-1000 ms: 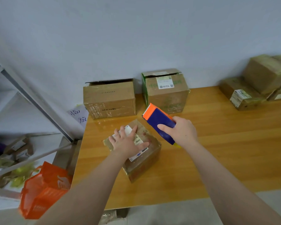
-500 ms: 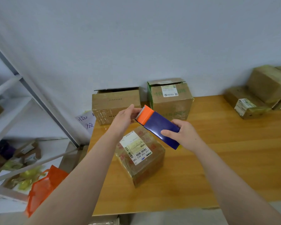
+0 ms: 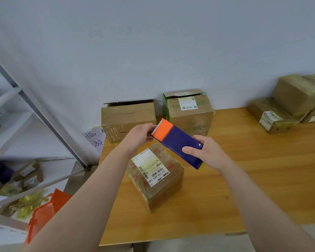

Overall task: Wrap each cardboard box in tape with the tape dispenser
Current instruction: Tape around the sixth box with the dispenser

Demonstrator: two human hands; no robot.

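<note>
Above table (image 3: 262, 179), right hand (image 3: 207, 154) grips tape dispenser (image 3: 176, 142); left hand (image 3: 137, 137) fingertips hidden at its orange end.

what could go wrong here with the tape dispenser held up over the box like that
The left hand has its fingers right at the serrated cutter on the orange end of the blue and orange tape dispenser, so a slip could nick them. The small labelled cardboard box sits unheld on the wooden table, so it may slide or turn once tape pulls on it.
</note>
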